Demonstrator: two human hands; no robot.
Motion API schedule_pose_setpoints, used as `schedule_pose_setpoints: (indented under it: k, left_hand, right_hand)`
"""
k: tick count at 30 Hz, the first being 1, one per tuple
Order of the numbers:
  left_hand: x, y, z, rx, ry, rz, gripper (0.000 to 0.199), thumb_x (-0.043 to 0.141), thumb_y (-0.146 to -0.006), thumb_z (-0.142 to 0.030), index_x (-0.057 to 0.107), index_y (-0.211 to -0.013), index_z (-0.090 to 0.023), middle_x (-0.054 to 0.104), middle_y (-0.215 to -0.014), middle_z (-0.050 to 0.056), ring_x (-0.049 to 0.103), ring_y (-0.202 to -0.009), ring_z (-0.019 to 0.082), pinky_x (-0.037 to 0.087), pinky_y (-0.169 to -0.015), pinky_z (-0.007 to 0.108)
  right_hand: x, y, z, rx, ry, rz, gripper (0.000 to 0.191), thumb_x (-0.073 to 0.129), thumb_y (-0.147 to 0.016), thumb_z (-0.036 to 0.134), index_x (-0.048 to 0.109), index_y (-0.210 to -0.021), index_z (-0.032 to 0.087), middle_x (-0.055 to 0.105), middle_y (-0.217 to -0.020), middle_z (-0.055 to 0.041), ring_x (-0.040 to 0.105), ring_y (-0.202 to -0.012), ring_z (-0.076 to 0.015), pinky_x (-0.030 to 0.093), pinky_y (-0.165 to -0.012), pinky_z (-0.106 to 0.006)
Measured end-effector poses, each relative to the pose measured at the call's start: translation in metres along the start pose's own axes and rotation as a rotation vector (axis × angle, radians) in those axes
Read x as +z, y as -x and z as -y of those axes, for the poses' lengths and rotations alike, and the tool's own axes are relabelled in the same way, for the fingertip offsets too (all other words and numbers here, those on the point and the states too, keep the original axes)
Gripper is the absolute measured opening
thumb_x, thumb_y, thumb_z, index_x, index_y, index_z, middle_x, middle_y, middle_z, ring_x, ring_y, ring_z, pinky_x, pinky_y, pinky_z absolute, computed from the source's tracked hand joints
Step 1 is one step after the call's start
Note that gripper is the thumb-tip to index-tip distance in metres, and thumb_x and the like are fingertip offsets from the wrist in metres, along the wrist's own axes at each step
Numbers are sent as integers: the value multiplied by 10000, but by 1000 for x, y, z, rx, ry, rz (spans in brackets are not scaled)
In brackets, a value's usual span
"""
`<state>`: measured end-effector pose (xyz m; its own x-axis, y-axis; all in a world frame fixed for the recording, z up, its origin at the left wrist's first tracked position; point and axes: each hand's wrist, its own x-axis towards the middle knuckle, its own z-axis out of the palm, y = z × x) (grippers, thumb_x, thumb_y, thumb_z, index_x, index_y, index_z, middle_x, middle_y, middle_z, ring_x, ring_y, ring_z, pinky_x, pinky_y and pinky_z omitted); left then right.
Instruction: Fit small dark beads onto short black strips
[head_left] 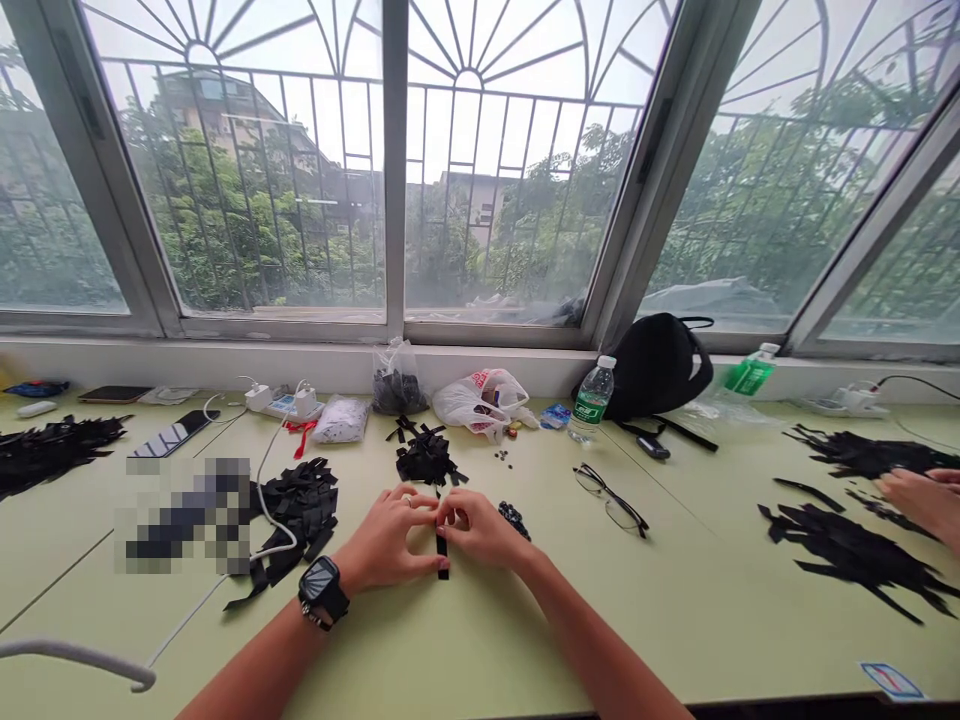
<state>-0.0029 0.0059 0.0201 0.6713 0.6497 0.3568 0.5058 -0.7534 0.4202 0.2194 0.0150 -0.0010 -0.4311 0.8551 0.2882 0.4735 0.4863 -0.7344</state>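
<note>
A short black strip point(442, 560) lies upright in the view on the pale green table, between my two hands. My left hand point(394, 540) rests beside it, thumb near its lower end and fingers spread towards its upper end. My right hand point(472, 525) has its thumb and fingers pinched together on the strip's upper part. Just beyond my hands sits a pile of black strips point(427, 455). Small dark shiny pieces point(514, 518) lie to the right of my right hand, partly hidden by it. Another heap of black strips point(304, 505) is on the left.
Eyeglasses point(613, 500), a bottle point(595, 392), a black bag point(649, 368) and plastic bags point(484, 400) stand beyond and right. A white cable point(262, 480) crosses the left. Another person's hand point(919, 500) is over strips point(855, 550) at far right.
</note>
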Motion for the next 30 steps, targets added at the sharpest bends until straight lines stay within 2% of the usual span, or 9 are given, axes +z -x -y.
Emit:
schedule_pose_setpoints:
  k: [7, 11, 16, 21, 25, 30]
  left_hand:
    - [4, 1, 4, -16, 0, -3, 459, 809, -771, -579, 727, -1171, -369, 671, -1344, -11, 533, -1204, 318, 419, -1029, 471]
    - [3, 0, 3, -16, 4, -12, 439, 809, -768, -592, 743, -1140, -370, 676, -1335, -15, 537, -1207, 308, 424, -1037, 458]
    - [0, 0, 1, -8, 13, -30, 429, 809, -772, -584, 755, -1132, -357, 681, -1329, 12, 549, -1202, 312, 432, -1036, 462]
    - [2, 1, 2, -2, 38, -54, 532, 823, -765, -567, 720, -1239, -348, 695, -1306, 44, 564, -1187, 321, 446, -1029, 473]
    - [5, 0, 4, 10, 75, -71, 415, 802, -821, -451, 733, -1215, -340, 711, -1269, 37, 582, -1169, 298, 464, -1024, 446]
    - [8, -3, 7, 7, 128, -101, 216, 688, -914, -316, 771, -1113, -313, 739, -1151, 36, 619, -1073, 255, 487, -987, 403]
  right_hand:
    - [2, -6, -8, 53, -171, -5, 78, 729, -740, 186, 716, -817, 181, 670, -827, -7, 577, -805, -166, 435, -740, -268]
    - [-1, -13, -9, 114, -271, 47, 155, 753, -692, 195, 699, -836, 172, 663, -814, -1, 570, -775, -158, 431, -693, -254]
    - [-7, -23, -14, 204, -240, 142, 225, 815, -640, 221, 659, -794, 168, 575, -717, 36, 523, -674, -126, 397, -604, -222]
    - [-4, -18, -19, 177, -209, 102, 221, 820, -672, 237, 666, -813, 164, 547, -698, 47, 499, -656, -113, 385, -603, -217]
    - [4, -9, -17, 119, -113, 22, 94, 741, -762, 230, 681, -787, 163, 579, -714, 29, 504, -663, -116, 390, -610, -225]
    - [2, -7, -4, 56, -28, 15, 61, 667, -823, 209, 718, -817, 175, 635, -765, 6, 529, -688, -126, 406, -623, -230]
